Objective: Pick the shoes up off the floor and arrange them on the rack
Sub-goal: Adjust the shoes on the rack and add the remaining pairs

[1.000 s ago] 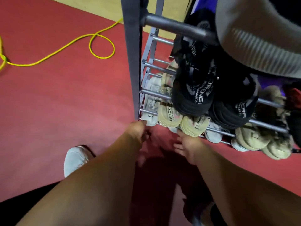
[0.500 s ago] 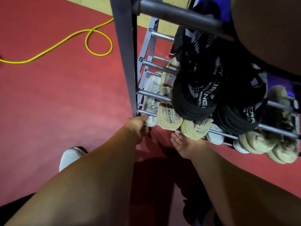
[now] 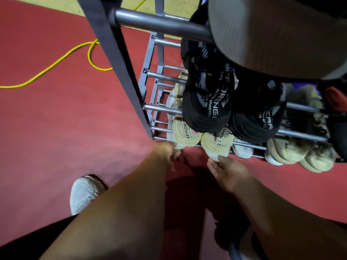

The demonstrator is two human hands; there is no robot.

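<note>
Red floor (image 3: 56,128) fills most of the view; grey metal rack (image 3: 116,59) stands on it at centre-right, its corner post on the left

Rack load, heels all facing the near side:
- black pair on an upper rail: left black shoe (image 3: 206,113) and right black shoe (image 3: 257,126), side by side and touching
- cream pair one tier down, partly under the black ones: left cream shoe (image 3: 185,134), right cream shoe (image 3: 216,145)
- tan pair (image 3: 287,151) further right on a lower tier
- white shoe (image 3: 170,113) on the lowest tier at the left end, just beside the corner post; second white shoe (image 3: 242,150) to the right of the cream pair

My foot in a white trainer (image 3: 82,194) is on the floor, near left

My left hand (image 3: 165,152) is at the heel of the leftmost white shoe, fingers curled in; can't tell if they actually clamp the heel or only touch it

My right hand (image 3: 227,171) is palm up, fingers straight and relaxed, tips touching the underside of the right cream shoe's heel, gripping nothing

Yellow cable (image 3: 56,62) loops on the floor, far left, well apart from the rack's shoes
</note>
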